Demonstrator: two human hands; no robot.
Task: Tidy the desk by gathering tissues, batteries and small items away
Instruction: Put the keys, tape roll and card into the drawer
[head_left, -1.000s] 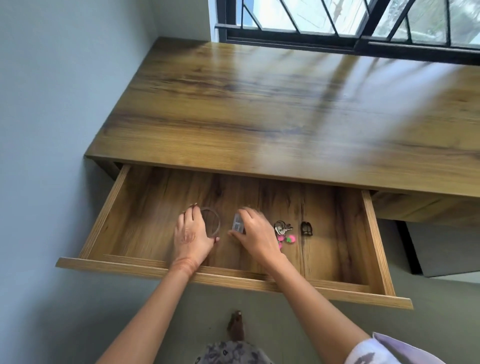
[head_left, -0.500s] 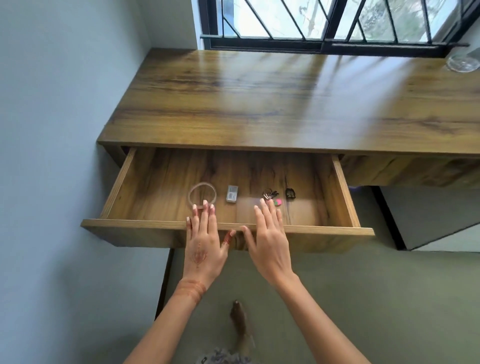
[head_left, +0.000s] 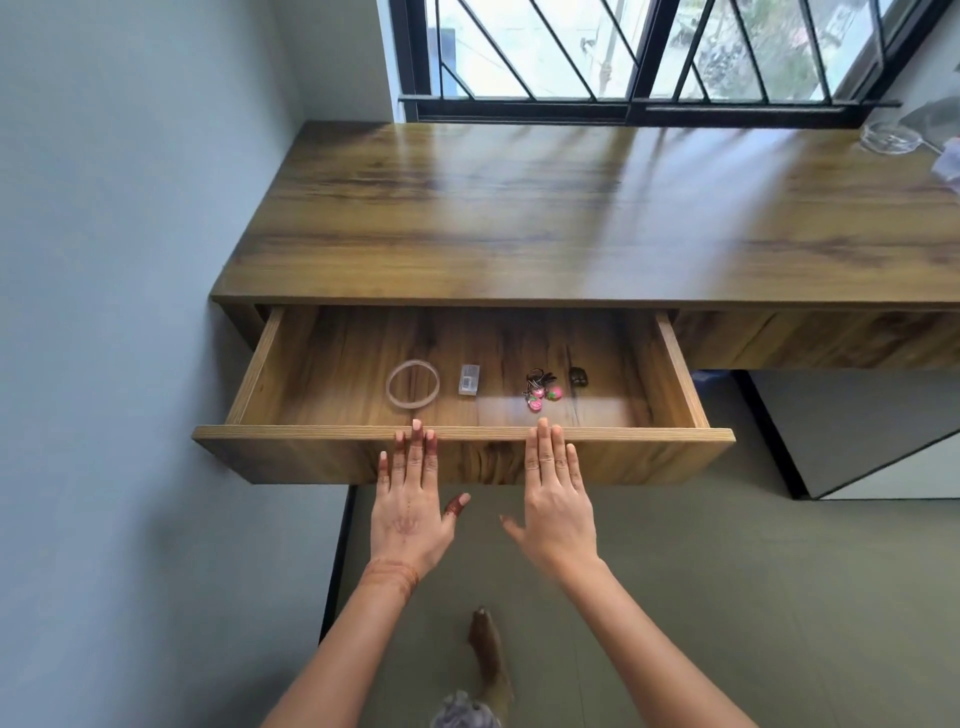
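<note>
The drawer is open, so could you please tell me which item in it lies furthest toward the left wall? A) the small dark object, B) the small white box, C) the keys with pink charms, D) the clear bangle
D: in the drawer, the clear bangle lies furthest left, then the small white box, the keys with pink charms and the small dark object.

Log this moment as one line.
drawer: open | inside: ring, keys | left hand, right hand: flat on drawer front, empty
</note>
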